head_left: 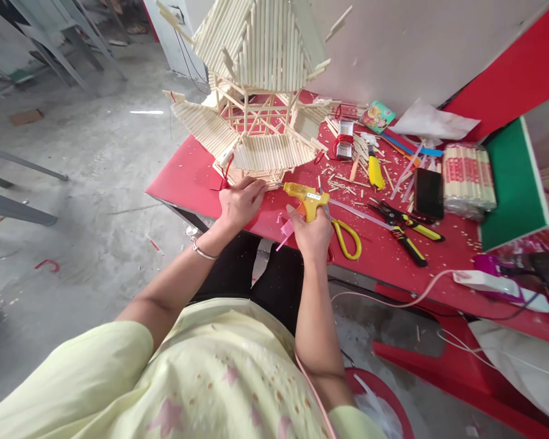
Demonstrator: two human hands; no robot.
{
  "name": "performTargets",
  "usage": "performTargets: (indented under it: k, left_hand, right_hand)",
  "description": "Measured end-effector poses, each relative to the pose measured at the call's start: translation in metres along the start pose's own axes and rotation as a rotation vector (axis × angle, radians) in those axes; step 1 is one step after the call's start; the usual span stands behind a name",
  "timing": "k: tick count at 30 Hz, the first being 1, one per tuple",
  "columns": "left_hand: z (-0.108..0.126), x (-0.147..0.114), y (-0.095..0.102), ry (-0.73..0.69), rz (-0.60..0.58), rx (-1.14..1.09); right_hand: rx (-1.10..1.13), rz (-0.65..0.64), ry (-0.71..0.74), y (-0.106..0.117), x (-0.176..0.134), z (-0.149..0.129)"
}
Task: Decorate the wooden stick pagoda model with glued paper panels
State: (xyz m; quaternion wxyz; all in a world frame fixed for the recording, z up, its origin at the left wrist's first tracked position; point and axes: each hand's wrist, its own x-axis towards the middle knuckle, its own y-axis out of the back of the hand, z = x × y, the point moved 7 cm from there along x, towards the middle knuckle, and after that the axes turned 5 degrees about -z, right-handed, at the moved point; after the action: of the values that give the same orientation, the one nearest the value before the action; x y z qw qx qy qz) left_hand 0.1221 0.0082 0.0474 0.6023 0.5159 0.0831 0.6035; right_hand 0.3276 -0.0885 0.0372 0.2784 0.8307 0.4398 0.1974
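Note:
A pagoda model [274, 152] built of pale wooden sticks stands on the red table, with slatted roofs at two levels and an open frame between them. My left hand [241, 202] is at its near lower edge, fingers closed together on the base; the fingertips are partly hidden. In my right hand [312, 235] is a yellow hot glue gun [307, 198]. Its nozzle points left at the model's base, close to my left fingers. From its rear a clear glue stick [359, 212] sticks out to the right. A red cord [227, 171] hangs from a roof corner beside my left hand.
Right of the glue gun lie yellow-handled scissors [346, 239], black-and-yellow pliers [409, 235], a yellow utility knife [375, 169] and a dark phone [429, 194]. Behind are bundled chopsticks [469, 177] and a green board [515, 189]. Stick scraps litter the red table [178, 174]. A power strip [498, 286] trails cords.

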Motion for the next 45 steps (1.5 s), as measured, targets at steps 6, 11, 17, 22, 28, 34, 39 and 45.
performTargets:
  k: [6, 11, 17, 22, 28, 34, 39, 45]
  left_hand:
    - [-0.001, 0.0, 0.0, 0.021, -0.007, -0.009]
    - [0.009, -0.019, 0.021, 0.161, 0.082, -0.092]
    - [0.021, -0.05, -0.022, 0.801, -0.276, -1.203]
    - [0.033, -0.034, -0.053, 1.174, -0.311, -1.787]
    - [0.03, -0.024, -0.066, 1.246, -0.281, -1.862]
    - [0.031, -0.022, -0.062, 1.276, -0.259, -1.834]
    - [0.033, -0.019, -0.057, 1.319, -0.249, -1.82]
    - [0.034, -0.017, -0.061, 1.327, -0.29, -1.851]
  right_hand:
    - [-0.007, 0.004, -0.005, -0.002, 0.005, 0.0]
    - [-0.054, 0.015, 0.013, 0.002, 0.008, -0.001]
    - [-0.116, 0.044, 0.019, 0.016, 0.013, -0.005]
    - [-0.082, -0.012, 0.013, 0.015, 0.022, -0.006]
    - [-0.059, -0.129, -0.004, 0.01, 0.029, 0.003]
    - [-0.084, -0.139, 0.007, 0.011, 0.03, 0.004]
    - [-0.114, -0.125, 0.034, 0.004, 0.031, -0.004]
    - [-0.18, -0.089, 0.0, 0.001, 0.035, -0.01]
